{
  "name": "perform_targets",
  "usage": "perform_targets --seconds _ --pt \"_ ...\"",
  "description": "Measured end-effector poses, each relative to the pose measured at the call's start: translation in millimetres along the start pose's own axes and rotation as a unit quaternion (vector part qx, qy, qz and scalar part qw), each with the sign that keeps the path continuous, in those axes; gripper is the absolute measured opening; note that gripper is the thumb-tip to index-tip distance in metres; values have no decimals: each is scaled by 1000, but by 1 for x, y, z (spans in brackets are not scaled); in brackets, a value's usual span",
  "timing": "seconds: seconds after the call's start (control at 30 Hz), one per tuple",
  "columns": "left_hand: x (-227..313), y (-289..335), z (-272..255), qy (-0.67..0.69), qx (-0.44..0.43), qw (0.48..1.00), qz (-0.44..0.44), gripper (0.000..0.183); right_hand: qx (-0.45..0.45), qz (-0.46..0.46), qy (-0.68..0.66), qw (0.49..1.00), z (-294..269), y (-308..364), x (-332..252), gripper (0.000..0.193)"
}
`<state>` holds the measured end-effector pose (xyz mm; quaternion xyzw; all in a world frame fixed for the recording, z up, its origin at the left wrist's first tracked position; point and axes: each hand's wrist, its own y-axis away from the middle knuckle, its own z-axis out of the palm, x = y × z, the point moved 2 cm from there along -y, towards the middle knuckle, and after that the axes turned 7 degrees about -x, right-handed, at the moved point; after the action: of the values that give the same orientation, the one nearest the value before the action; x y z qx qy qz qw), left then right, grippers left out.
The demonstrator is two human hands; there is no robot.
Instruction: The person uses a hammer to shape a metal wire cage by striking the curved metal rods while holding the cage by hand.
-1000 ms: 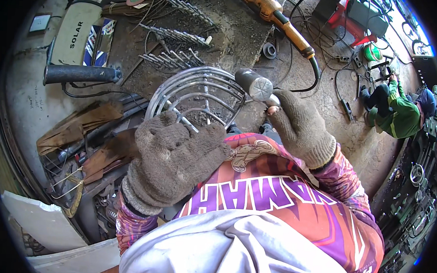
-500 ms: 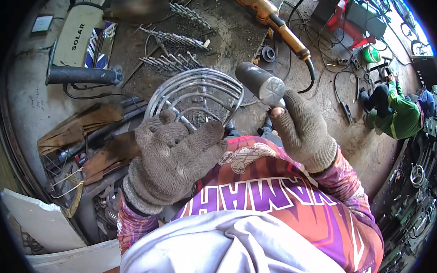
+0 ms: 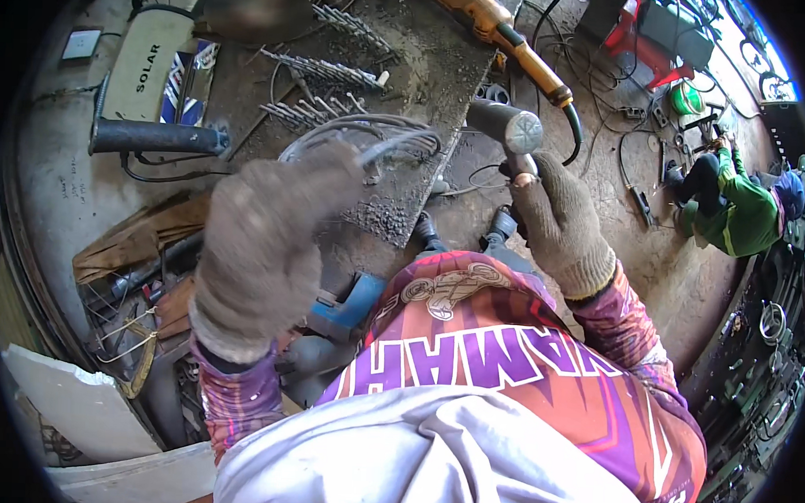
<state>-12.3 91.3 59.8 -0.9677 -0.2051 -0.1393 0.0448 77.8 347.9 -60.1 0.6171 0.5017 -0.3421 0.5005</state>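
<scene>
My left hand (image 3: 261,247), in a grey-brown knit glove, is blurred by motion. Its fingers close on the near side of a round frame of bent metal rods (image 3: 405,138), which is tilted so that its rings show almost edge-on. Part of the frame hides behind the glove. In my right hand (image 3: 565,226), gloved the same way, is a hammer (image 3: 504,124) with a thick cylindrical steel head. The fingers wrap around its handle just below the head, and the hammer is held in the air to the right of the frame.
A dirty worktable (image 3: 396,194) carries rows of short metal rods (image 3: 325,70) and an orange power tool (image 3: 490,20). Cables trail over the floor at right, where a person in green (image 3: 741,206) crouches. Scrap metal and brown cloth (image 3: 146,234) lie at left.
My left hand has moved left and turned, tipping the rod frame from its open face to nearly edge-on. The hammer in my right hand has shifted slightly right and its head has turned.
</scene>
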Motion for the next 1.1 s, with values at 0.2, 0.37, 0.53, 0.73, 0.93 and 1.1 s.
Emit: perform_targets --seconds 0.2,0.37,0.53,0.73,0.93,1.1 --pt "-22 -23 -20 215 -26 932 -291 60 -21 -58 37 997 21 7 30 29" --pt "-19 -58 -23 246 -29 926 -286 53 -24 -131 189 973 43 -4 29 37" --pt "-22 -61 -23 143 -48 942 -301 50 14 -202 183 962 46 -13 1 36" --pt "-2 -75 -21 60 -15 938 -340 46 -5 -109 275 955 49 -56 5 32" --pt "1 -66 -15 -11 -18 955 -297 44 -56 -163 220 960 56 -26 -14 32" --pt "3 -62 -16 -50 -19 961 -270 42 -13 -189 234 954 46 -46 -8 32"
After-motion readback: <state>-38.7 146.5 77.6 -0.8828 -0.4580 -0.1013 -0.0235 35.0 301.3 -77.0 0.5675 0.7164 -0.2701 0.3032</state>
